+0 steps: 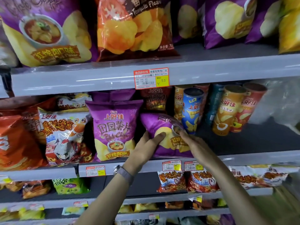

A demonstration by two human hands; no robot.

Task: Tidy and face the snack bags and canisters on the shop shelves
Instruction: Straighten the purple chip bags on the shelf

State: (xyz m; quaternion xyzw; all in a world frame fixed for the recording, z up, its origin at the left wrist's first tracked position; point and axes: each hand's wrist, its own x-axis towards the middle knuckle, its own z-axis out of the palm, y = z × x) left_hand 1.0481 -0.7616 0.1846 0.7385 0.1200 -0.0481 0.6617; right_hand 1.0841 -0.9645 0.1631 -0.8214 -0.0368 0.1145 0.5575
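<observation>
Partly cut off at the left end of the middle shelf [259, 158], an orange bag [16, 143] sits beside a white snack bag [63, 132]. Next stands an upright purple bag [113, 127], face forward. Just beside it the tilted purple bag [155, 125] lies near the shelf's front edge, its print skewed and hard to read. The left hand [146, 146] has its grip clamped on that bag's lower left side, thumb on the front, fingers hidden behind. The right hand [193, 142] closes its grip over the bag's right side, covering part of the label. A blue canister [192, 109] leans just behind, with an orange canister [227, 109] further right. A pale blur [282, 108] hides the shelf's right end.
</observation>
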